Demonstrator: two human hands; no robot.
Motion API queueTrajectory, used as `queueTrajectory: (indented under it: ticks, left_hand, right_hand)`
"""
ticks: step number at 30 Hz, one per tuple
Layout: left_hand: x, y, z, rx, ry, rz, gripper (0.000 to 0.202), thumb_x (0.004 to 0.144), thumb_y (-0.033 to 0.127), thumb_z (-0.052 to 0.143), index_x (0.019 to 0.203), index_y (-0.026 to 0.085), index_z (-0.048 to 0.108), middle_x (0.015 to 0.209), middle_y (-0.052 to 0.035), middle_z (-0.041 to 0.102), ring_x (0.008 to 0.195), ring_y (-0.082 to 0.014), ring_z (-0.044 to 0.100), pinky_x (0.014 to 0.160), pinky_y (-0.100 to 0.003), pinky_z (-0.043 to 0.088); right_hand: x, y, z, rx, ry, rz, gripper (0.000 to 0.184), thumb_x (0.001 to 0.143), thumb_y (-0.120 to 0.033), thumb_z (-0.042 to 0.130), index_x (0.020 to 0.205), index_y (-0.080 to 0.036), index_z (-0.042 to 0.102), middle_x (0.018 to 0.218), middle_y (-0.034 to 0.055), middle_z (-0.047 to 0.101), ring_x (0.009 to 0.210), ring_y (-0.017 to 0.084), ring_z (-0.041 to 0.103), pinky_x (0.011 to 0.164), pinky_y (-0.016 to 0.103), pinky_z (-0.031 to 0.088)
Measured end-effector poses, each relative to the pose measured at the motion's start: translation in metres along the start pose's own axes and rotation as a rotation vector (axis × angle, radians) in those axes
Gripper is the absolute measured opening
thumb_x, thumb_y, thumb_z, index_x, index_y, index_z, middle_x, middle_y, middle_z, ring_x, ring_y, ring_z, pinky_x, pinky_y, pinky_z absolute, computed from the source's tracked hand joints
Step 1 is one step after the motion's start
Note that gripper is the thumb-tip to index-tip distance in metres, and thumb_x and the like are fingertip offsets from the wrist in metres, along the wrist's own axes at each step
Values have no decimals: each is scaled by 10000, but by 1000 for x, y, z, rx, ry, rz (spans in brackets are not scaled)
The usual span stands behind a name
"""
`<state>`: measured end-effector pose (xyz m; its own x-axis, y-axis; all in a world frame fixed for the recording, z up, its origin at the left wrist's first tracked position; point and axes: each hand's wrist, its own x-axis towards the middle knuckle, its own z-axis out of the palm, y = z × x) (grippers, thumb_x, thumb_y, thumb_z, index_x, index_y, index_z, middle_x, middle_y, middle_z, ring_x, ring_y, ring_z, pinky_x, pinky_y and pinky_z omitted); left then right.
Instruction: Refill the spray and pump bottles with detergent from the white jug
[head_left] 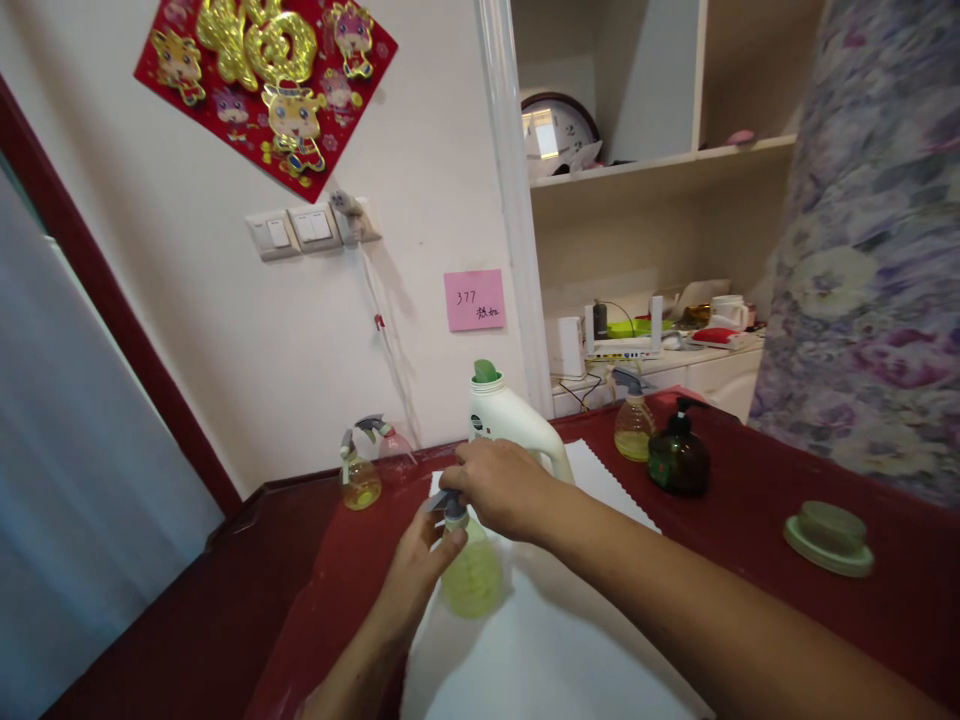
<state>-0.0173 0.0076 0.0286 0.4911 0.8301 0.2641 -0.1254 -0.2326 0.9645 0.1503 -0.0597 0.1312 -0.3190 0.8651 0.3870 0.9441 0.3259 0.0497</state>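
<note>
A small spray bottle with yellow-green liquid stands on a white sheet on the dark red table. My left hand grips the bottle's side from the left. My right hand is closed over its grey trigger head from above. Right behind my right hand stands a white detergent jug with a green cap.
Two small spray bottles stand by the wall at the left. Another spray bottle and a dark pump bottle stand at the right. A green round lid lies far right. A flowered cloth hangs at the right edge.
</note>
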Motion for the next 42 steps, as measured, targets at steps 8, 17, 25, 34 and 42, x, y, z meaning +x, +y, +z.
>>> queueTrajectory:
  ticks: [8,17,25,34,42]
  left_hand:
    - [7,-3,7,10,72,32,480,709,443,884,1049,178,675,1052,-91,750,1013,-273,671,906,-377,501]
    - [1,6,0,24,-12,10,549,730,525,848,1138,185,709,1163,-121,746,1091,-310,659,962,-417,495]
    - [7,-1,8,83,36,25,512,765,549,811,1060,138,729,1062,-128,764,1040,-318,660,917,-402,490]
    - [-8,-3,0,109,-39,8,529,804,548,776,1183,187,697,1250,-128,710,1148,-336,638,998,-444,489]
    - [-43,-2,-36,167,164,-122,651,679,601,840,1191,217,718,1365,-173,682,1318,-393,583,1072,-482,503]
  right_hand:
    - [1,0,0,-4,-17,6,121,907,-268,642,995,-262,725,950,43,686,908,210,633,632,310,330]
    - [0,0,-1,3,-13,5,140,937,-271,601,1003,-256,723,959,55,685,910,216,633,649,312,359]
    - [2,1,2,17,-6,10,124,910,-292,655,1005,-257,726,969,50,689,923,216,639,669,308,380]
    - [-18,-3,1,155,181,29,453,949,-249,617,1399,-262,567,1322,101,653,1248,274,557,1012,443,424]
    - [-99,-37,67,828,380,581,164,905,-273,573,1045,-221,640,987,69,652,981,245,615,893,408,483]
